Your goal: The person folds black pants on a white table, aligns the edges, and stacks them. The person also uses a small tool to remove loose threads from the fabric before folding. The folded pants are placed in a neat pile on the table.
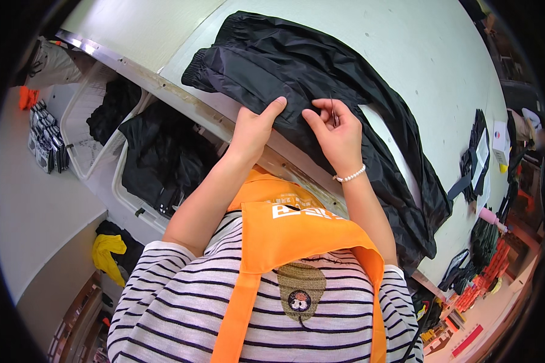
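Observation:
A pair of black trousers (321, 72) with gathered elastic cuffs lies across the white table, legs toward the upper left. My left hand (254, 130) grips the near leg at the table's front edge; its thumb is on top and its fingers are hidden in or under the cloth. Just right of it, my right hand (339, 133) is closed, with thumb and index finger close together over the same leg. Within its curled fingers sits a small thin dark metal tool, apparently thread snips (334, 116), mostly covered by the hand.
To the left, below the table edge, stand clear plastic bins (127, 181) holding black garments. Folded dark packs (45, 139) lie beyond them. On the table's right side are a white box (499, 136), black cloth pieces with paper, and a pink thread cone (489, 216).

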Action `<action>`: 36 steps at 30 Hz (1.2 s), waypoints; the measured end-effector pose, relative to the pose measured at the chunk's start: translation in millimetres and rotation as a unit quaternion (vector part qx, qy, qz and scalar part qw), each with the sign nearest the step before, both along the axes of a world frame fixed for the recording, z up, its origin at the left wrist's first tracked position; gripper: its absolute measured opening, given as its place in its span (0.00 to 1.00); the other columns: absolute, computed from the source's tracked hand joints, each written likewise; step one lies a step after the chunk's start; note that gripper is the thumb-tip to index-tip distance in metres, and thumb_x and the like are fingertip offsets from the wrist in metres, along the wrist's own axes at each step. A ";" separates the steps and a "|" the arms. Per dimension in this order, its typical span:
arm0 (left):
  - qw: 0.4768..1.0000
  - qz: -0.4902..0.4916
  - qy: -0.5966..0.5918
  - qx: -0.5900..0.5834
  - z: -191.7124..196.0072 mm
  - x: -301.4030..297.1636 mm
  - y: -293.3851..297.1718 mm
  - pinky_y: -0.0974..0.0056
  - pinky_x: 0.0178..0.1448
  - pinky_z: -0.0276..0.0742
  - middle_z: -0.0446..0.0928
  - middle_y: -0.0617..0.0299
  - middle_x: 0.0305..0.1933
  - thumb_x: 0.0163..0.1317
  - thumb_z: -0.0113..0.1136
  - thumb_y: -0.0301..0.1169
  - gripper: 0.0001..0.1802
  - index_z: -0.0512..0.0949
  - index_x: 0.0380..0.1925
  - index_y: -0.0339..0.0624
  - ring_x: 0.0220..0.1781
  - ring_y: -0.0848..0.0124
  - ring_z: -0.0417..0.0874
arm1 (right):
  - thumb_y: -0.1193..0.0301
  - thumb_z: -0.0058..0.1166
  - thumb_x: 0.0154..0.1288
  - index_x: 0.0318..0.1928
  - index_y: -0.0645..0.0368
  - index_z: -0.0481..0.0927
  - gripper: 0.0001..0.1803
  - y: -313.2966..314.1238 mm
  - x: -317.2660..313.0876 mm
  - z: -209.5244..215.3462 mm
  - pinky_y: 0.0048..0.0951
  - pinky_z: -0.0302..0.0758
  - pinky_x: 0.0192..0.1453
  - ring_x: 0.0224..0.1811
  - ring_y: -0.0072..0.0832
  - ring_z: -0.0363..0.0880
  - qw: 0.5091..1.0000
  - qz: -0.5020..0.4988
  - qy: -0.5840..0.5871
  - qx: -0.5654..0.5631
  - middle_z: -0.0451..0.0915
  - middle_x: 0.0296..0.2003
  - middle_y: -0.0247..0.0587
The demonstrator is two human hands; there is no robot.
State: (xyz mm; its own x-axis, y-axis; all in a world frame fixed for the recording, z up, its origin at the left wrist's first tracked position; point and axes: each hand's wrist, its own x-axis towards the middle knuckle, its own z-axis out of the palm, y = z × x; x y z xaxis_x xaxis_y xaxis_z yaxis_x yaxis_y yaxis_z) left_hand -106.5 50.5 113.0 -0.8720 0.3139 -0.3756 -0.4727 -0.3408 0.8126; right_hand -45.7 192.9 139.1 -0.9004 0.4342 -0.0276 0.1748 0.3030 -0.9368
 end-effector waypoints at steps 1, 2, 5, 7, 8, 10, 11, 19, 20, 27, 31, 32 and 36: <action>1.000 0.002 0.003 -0.003 -1.2 0.2 -0.3 0.73 0.37 0.73 0.78 0.66 0.38 0.57 0.64 0.31 0.13 0.77 0.41 0.40 0.36 0.77 0.78 | 0.73 0.60 0.59 0.34 0.66 0.78 0.08 -1.8 -2.4 -0.9 0.16 0.68 0.30 0.24 0.13 0.69 1.000 0.007 0.003 -0.009 0.77 0.26 0.31; 1.000 0.004 0.005 -0.005 -2.4 0.2 -0.6 0.73 0.38 0.73 0.79 0.66 0.38 0.57 0.64 0.31 0.13 0.77 0.41 0.40 0.37 0.77 0.79 | 0.73 0.60 0.59 0.34 0.66 0.78 0.08 -2.7 -4.4 -1.5 0.16 0.68 0.30 0.24 0.12 0.68 1.000 0.002 0.005 -0.007 0.77 0.25 0.30; 0.998 0.005 -0.060 0.000 4.6 0.7 2.5 0.72 0.41 0.74 0.79 0.64 0.39 0.55 0.66 0.30 0.13 0.78 0.40 0.37 0.38 0.75 0.79 | 0.75 0.60 0.58 0.30 0.66 0.77 0.07 -7.4 -8.8 -4.9 0.17 0.67 0.28 0.22 0.14 0.68 1.000 -0.009 0.010 0.002 0.75 0.23 0.32; 0.996 0.019 -0.090 0.001 0.9 2.8 10.2 0.71 0.42 0.75 0.80 0.62 0.39 0.54 0.67 0.29 0.13 0.78 0.38 0.35 0.38 0.74 0.80 | 0.75 0.60 0.57 0.30 0.65 0.77 0.06 -10.5 -8.2 -5.2 0.18 0.67 0.27 0.21 0.18 0.69 0.999 0.023 0.018 0.042 0.74 0.22 0.35; 0.996 0.035 -0.087 -0.003 -8.0 3.4 15.5 0.70 0.42 0.75 0.80 0.61 0.38 0.53 0.68 0.29 0.13 0.78 0.37 0.34 0.38 0.74 0.80 | 0.75 0.60 0.56 0.30 0.65 0.77 0.06 -11.8 -8.0 -4.1 0.19 0.67 0.27 0.21 0.19 0.69 0.997 0.041 0.023 0.062 0.74 0.22 0.36; 0.995 0.058 -0.076 -0.005 -14.4 3.4 18.5 0.70 0.42 0.75 0.80 0.60 0.38 0.52 0.68 0.28 0.13 0.79 0.36 0.33 0.37 0.73 0.80 | 0.76 0.59 0.55 0.29 0.64 0.77 0.05 -11.8 -8.9 1.4 0.21 0.67 0.26 0.20 0.23 0.69 0.992 0.048 0.049 0.110 0.73 0.21 0.39; 0.995 0.066 -0.069 -0.003 -13.7 3.3 19.1 0.70 0.42 0.75 0.80 0.60 0.38 0.52 0.68 0.28 0.13 0.79 0.35 0.32 0.37 0.73 0.80 | 0.76 0.59 0.55 0.29 0.64 0.77 0.05 -11.9 -9.2 3.3 0.21 0.67 0.26 0.20 0.23 0.69 0.986 0.050 0.067 0.143 0.73 0.21 0.40; 0.995 0.055 -0.076 0.015 -3.0 1.9 21.9 0.69 0.45 0.75 0.80 0.59 0.40 0.52 0.69 0.28 0.16 0.78 0.39 0.31 0.39 0.72 0.80 | 0.72 0.57 0.61 0.33 0.64 0.78 0.07 -6.3 -8.4 0.6 0.15 0.64 0.25 0.24 0.09 0.67 0.988 0.002 -0.004 -0.151 0.72 0.23 0.21; 0.995 0.057 -0.078 0.028 2.4 1.6 23.2 0.69 0.46 0.74 0.79 0.59 0.41 0.52 0.69 0.28 0.17 0.78 0.40 0.31 0.40 0.72 0.79 | 0.71 0.57 0.63 0.35 0.63 0.77 0.08 -0.1 -6.2 -6.2 0.14 0.64 0.27 0.24 0.09 0.66 0.965 -0.018 -0.031 -0.258 0.72 0.23 0.23; 0.977 0.052 -0.174 0.116 6.7 -4.4 15.8 0.67 0.48 0.76 0.79 0.57 0.43 0.53 0.68 0.29 0.18 0.77 0.42 0.30 0.42 0.70 0.80 | 0.70 0.50 0.67 0.42 0.62 0.70 0.09 4.0 27.4 15.9 0.27 0.73 0.38 0.31 0.32 0.76 0.996 0.054 -0.007 0.077 0.75 0.32 0.43; 0.979 0.047 -0.166 0.104 8.0 -2.6 18.7 0.68 0.46 0.77 0.79 0.57 0.41 0.54 0.67 0.29 0.16 0.78 0.41 0.31 0.41 0.71 0.81 | 0.69 0.56 0.63 0.40 0.60 0.72 0.10 -2.5 24.6 7.5 0.27 0.74 0.34 0.31 0.32 0.78 0.986 0.042 0.036 0.155 0.75 0.34 0.40; 0.980 0.045 -0.167 0.100 11.3 -2.4 19.6 0.68 0.45 0.77 0.79 0.58 0.41 0.54 0.67 0.29 0.16 0.78 0.40 0.31 0.40 0.71 0.81 | 0.68 0.56 0.62 0.39 0.59 0.72 0.10 -3.9 20.9 8.1 0.27 0.74 0.33 0.30 0.32 0.78 0.982 0.042 0.046 0.179 0.75 0.33 0.39; 0.980 0.037 -0.175 0.085 16.3 -1.5 19.2 0.69 0.41 0.76 0.79 0.60 0.39 0.55 0.67 0.29 0.14 0.78 0.38 0.33 0.38 0.73 0.81 | 0.67 0.58 0.61 0.39 0.57 0.73 0.11 -10.8 11.3 8.8 0.28 0.74 0.30 0.29 0.34 0.78 0.963 0.051 0.077 0.255 0.75 0.32 0.38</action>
State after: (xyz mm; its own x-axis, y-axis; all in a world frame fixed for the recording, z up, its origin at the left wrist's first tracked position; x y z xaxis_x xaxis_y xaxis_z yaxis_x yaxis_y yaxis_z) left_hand -107.9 69.7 129.3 -0.7215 0.3388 -0.6039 -0.6815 -0.5016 0.5328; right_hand -34.5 182.2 147.9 -0.9155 0.2645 0.3031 -0.0099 0.7384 -0.6743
